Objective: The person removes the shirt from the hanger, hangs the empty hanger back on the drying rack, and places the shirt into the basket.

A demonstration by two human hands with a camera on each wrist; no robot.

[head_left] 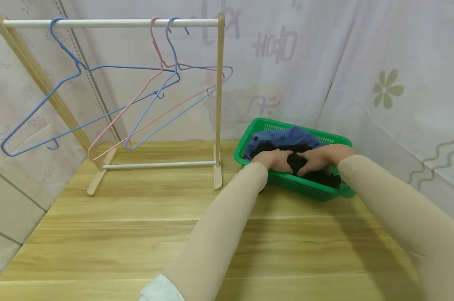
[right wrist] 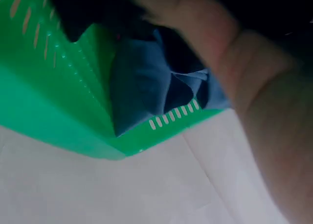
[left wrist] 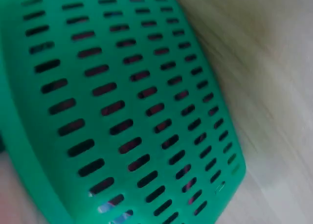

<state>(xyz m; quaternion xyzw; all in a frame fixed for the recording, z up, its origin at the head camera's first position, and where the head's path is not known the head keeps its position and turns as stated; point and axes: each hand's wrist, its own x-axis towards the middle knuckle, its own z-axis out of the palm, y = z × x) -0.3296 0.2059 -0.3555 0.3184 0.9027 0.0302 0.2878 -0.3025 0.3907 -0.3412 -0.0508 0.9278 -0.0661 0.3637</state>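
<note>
Both hands reach into a green plastic basket [head_left: 305, 190] on the table. My left hand [head_left: 279, 161] grips a black garment [head_left: 324, 179] near the basket's front rim, and my right hand [head_left: 317, 159] holds the same dark cloth just to the right. Some of it bunches up between the two hands, and the fingertips are partly buried in it. Behind lies a blue garment [head_left: 287, 137], which the right wrist view shows folded against the slotted basket wall [right wrist: 58, 111]. The left wrist view is mostly filled by the basket's slotted side [left wrist: 122, 106].
A wooden rack [head_left: 219, 100] with a white rail [head_left: 110, 23] stands left of the basket. Two blue hangers [head_left: 42, 100] and a pink hanger [head_left: 125, 110] hang from it. The wood-grain table [head_left: 136, 234] reaches toward me, and pale patterned curtains [head_left: 279, 83] close off the back.
</note>
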